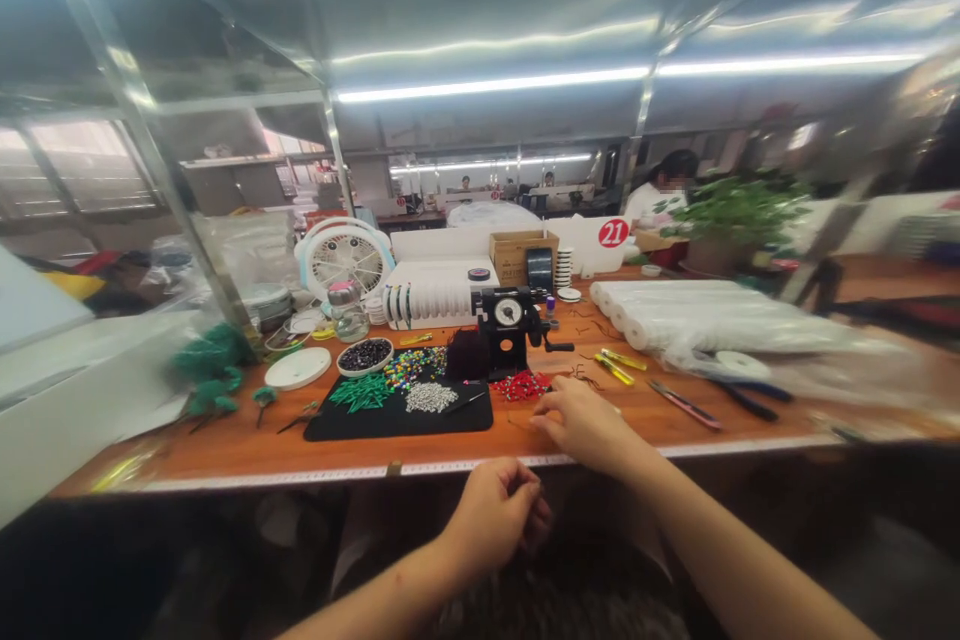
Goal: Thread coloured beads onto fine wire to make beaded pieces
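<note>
My left hand is closed just in front of the table edge, its fingertips pinched on something I cannot make out. Over the wooden table, my right hand reaches in beside a pile of red beads, fingers slightly curled; whether it holds anything is too small to tell. A black mat lies to the left with green pieces, silver beads and mixed coloured beads. Behind the red beads stands a black hand-cranked machine with a dial.
A dish of black beads, a white lid, a glass jar and a fan stand left. To the right are yellow tools, pliers, white rolls and a plant. A person sits behind.
</note>
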Tool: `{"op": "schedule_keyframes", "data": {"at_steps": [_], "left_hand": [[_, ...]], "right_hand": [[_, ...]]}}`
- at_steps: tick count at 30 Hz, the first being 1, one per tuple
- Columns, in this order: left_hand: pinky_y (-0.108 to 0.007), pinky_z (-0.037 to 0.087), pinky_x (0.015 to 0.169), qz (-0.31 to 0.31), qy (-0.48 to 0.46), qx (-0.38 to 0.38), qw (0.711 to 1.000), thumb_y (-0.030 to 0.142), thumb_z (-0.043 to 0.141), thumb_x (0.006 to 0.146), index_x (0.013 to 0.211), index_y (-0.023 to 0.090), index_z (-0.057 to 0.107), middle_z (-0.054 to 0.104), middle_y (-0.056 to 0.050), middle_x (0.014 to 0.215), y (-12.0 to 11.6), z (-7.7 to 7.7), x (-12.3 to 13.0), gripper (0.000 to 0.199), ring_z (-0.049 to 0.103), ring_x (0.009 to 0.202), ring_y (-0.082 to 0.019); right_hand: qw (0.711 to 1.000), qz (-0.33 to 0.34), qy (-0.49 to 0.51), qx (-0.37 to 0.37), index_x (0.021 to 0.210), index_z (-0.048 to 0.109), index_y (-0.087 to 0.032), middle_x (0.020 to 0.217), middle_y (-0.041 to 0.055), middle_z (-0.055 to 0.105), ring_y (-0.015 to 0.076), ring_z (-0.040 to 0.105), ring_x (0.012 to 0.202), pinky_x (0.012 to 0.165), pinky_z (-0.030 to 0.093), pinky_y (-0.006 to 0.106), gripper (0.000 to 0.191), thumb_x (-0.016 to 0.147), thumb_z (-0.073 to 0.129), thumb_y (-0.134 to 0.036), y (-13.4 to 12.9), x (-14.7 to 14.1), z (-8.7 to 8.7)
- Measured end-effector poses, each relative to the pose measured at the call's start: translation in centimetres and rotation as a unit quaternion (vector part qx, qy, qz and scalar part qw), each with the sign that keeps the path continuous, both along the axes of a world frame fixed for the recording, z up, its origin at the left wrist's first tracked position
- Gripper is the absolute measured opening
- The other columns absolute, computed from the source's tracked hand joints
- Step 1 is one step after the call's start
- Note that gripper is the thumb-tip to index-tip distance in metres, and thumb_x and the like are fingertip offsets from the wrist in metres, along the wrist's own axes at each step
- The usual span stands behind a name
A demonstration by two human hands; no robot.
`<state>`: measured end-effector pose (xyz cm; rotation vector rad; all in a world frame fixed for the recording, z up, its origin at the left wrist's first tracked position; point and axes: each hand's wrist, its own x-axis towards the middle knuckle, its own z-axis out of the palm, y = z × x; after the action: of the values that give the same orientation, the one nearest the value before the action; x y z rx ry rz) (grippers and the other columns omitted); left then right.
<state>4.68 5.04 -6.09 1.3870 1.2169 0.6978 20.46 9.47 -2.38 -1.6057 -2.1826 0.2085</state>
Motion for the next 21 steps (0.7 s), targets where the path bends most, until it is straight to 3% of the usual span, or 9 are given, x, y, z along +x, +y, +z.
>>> {"op": "schedule_keyframes", "data": {"at_steps": [3, 8, 11, 15, 18, 21], "left_hand": [[-0.019, 0.034, 0.037, 0.004, 0.022, 0.019, 1.0, 0.022, 0.049, 0.074, 0.067, 0.017, 0.051, 0.061, 0.0, 0.054, -0.3, -0.7, 0.4, 0.009, 0.052, 0.042, -0.011], [-0.02, 0.034, 0.038, 0.016, 0.018, 0.01, 1.0, 0.022, 0.049, 0.075, 0.066, 0.017, 0.051, 0.063, -0.001, 0.055, -0.4, -0.5, 0.2, 0.01, 0.052, 0.043, -0.011], [-0.02, 0.036, 0.038, 0.025, -0.023, -0.025, 0.999, 0.028, 0.053, 0.073, 0.069, 0.017, 0.051, 0.064, -0.001, 0.058, -0.2, -0.1, -0.2, 0.012, 0.055, 0.046, -0.012], [-0.019, 0.037, 0.041, 0.028, -0.062, -0.051, 0.996, 0.032, 0.058, 0.068, 0.071, 0.016, 0.05, 0.066, -0.002, 0.06, -0.1, -0.1, -0.6, 0.017, 0.058, 0.049, -0.012], [-0.02, 0.036, 0.041, 0.03, -0.079, -0.053, 0.995, 0.035, 0.059, 0.068, 0.071, 0.016, 0.05, 0.065, -0.002, 0.059, -0.2, -0.5, -0.6, 0.021, 0.058, 0.049, -0.012], [-0.02, 0.035, 0.04, 0.031, -0.074, -0.045, 0.996, 0.036, 0.058, 0.069, 0.071, 0.016, 0.05, 0.065, -0.002, 0.059, -0.4, -1.0, -0.6, 0.022, 0.057, 0.049, -0.012]], "right_hand": [[0.997, -0.004, -0.072, -0.039, 0.08, 0.071, -0.014, 0.086, 0.0154, 0.069, 0.0269, 0.063, 0.083, 0.071, 0.045, 0.034, 0.016, 0.073, 0.058, -0.018, 1.5, -1.8, 0.7], [0.994, 0.028, -0.084, -0.065, 0.065, 0.068, -0.014, 0.07, 0.0142, 0.069, 0.0262, 0.064, 0.066, 0.055, 0.042, 0.029, 0.012, 0.055, 0.064, -0.007, 2.8, -3.9, 1.4], [0.998, 0.02, -0.047, -0.041, 0.065, 0.066, -0.016, 0.071, 0.0099, 0.069, 0.0221, 0.063, 0.067, 0.058, 0.042, 0.027, 0.008, 0.064, 0.06, -0.011, 2.7, -3.5, 1.8], [1.0, -0.02, 0.008, 0.005, 0.088, 0.063, -0.017, 0.088, 0.0072, 0.068, 0.0166, 0.061, 0.079, 0.068, 0.043, 0.024, 0.022, 0.084, 0.041, -0.02, 1.9, -1.9, 1.7], [1.0, -0.021, -0.003, -0.015, 0.086, 0.064, -0.016, 0.09, 0.0083, 0.068, 0.0193, 0.062, 0.082, 0.07, 0.044, 0.027, 0.017, 0.08, 0.049, -0.021, 1.3, -1.4, 1.0], [0.998, -0.014, -0.041, -0.045, 0.083, 0.067, -0.013, 0.091, 0.0157, 0.068, 0.0266, 0.064, 0.083, 0.07, 0.046, 0.032, 0.016, 0.069, 0.059, -0.017, 1.2, -1.9, 0.4]]}}
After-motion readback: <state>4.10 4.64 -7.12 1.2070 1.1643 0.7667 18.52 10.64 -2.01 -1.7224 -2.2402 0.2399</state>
